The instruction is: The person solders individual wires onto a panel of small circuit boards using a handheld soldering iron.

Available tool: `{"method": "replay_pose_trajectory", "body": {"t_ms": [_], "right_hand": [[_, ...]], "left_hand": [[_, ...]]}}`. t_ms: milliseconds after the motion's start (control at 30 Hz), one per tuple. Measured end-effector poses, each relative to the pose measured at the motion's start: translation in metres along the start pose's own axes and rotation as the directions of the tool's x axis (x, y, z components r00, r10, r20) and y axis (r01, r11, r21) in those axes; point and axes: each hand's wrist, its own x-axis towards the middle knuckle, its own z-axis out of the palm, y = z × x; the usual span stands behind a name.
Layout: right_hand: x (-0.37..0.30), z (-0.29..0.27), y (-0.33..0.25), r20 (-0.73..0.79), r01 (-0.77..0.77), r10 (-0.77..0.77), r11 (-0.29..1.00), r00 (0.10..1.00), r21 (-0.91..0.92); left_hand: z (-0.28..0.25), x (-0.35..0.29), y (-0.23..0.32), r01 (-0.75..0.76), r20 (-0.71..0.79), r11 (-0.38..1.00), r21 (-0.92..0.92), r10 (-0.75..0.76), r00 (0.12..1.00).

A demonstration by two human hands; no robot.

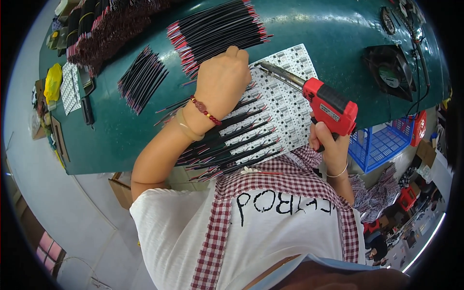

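My right hand (328, 140) grips a red and black soldering gun (333, 106) by its handle. Its long metal barrel points left, and the tip sits over the top left of a white sheet of small circuit boards (295, 116). Right beside that tip is my left hand (224, 72), seen from the back with its fingers curled in. Whatever those fingers pinch is hidden. Under my left wrist and along the sheet's left part lie several black cables (241, 140) with thin stripped ends resting on the boards.
Beyond my left hand lies a wide row of black cables (217, 34) with red ends. A smaller cable pile (142, 79) is at left, near bundled cables (108, 34). A black fan (389, 72) stands at right, above a blue plastic crate (382, 145) beside the green table (106, 140).
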Motion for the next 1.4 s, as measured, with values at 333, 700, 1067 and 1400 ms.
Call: {"method": "replay_pose_trajectory", "body": {"t_ms": [333,700,1067,1400], "right_hand": [[-0.004,-0.002,0.008,-0.013,-0.021,0.020,0.999,1.000,-0.050],[-0.005,0.000,0.011,-0.017,0.015,-0.017,0.996,1.000,-0.090],[-0.012,-0.002,0.009,-0.035,0.030,-0.029,0.998,0.999,0.051],[-0.013,-0.002,0.011,-0.037,0.011,-0.009,0.999,0.999,0.045]], "left_hand": [[-0.001,0.001,0.001,-0.024,0.010,0.998,0.053,0.023,1.000],[-0.002,0.002,0.002,-0.057,-0.004,0.997,0.043,0.057,0.998],[0.000,0.001,0.003,-0.047,0.015,0.997,0.065,0.047,0.999],[-0.004,-0.009,0.007,0.063,0.048,0.998,0.012,-0.063,0.997]]}}
